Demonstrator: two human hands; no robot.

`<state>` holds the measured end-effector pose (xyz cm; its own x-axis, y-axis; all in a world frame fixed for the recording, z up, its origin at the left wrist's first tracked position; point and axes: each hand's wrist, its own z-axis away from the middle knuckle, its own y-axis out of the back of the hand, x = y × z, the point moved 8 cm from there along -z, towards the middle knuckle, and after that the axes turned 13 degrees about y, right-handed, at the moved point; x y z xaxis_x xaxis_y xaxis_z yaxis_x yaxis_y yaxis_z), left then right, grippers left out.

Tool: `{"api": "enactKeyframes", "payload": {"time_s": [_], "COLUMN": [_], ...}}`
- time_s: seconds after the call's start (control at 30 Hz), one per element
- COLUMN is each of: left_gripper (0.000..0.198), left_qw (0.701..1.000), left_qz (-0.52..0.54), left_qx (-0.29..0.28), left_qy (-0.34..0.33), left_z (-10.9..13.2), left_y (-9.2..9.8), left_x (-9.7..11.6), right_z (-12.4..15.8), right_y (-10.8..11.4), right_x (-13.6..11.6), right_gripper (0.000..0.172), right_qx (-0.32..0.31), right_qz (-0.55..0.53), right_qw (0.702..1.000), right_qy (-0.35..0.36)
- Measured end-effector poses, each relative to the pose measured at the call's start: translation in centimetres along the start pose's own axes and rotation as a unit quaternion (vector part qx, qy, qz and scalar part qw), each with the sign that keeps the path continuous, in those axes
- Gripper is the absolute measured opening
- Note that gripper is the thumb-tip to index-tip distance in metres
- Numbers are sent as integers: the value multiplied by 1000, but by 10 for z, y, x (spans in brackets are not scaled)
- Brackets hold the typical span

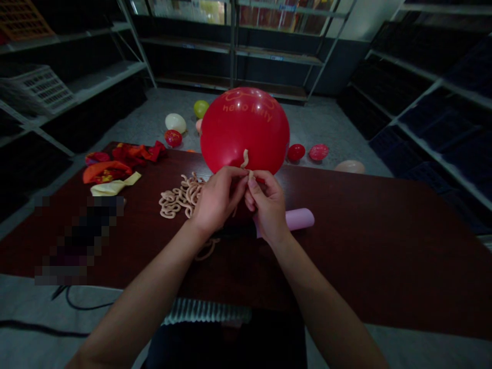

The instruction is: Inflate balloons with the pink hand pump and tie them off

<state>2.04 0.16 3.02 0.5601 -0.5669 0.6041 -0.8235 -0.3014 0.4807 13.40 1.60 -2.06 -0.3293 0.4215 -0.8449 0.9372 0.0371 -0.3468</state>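
Since my left hand [217, 201] and right hand [267, 206] are close together pinching a soft beige rubber strip [245, 160] mid-frame, in front of the big red balloon [245, 128], I'd take the strip only by its light, stretchy end; balloon looks taut, fragile

A: Light level?
B: Dim overall, underexposed. Brightest patch is the pale strip [192, 11] above the back shelves [277, 56], top of frame.
A: Glare?
B: Soft highlight on the red balloon [246, 120], upper half. Deep shadow in the right shelving [423, 87].
A: Sharpness?
B: Fair at centre, no obvious blur. Left shelf uprights [135, 41] lean with edge distortion. Pixelated block [79, 238] at lower left, on the tabletop [384, 246].
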Motion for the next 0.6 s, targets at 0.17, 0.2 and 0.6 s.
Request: {"api": "enactKeyframes", "payload": {"time_s": [0.17,0.2,0.6], "left_gripper": [10,9,15], "left_qw": [999,999,995], "left_qz": [-35,-42,-64], "left_qx": [-4,-5,-70], "left_qy": [-25,-28,-43], "left_z": [1,1,-2], "left_y": [-4,-5,-10], "left_x": [1,1,7], "right_z": [1,1,0], "right_y": [4,5,10], "right_x": [-2,-2,-4], "right_gripper": [22,22,20], "right_qx": [23,27,41], "right_qz": [24,25,70], "right_qw": [999,999,996], "right_qy": [3,5,34]}}
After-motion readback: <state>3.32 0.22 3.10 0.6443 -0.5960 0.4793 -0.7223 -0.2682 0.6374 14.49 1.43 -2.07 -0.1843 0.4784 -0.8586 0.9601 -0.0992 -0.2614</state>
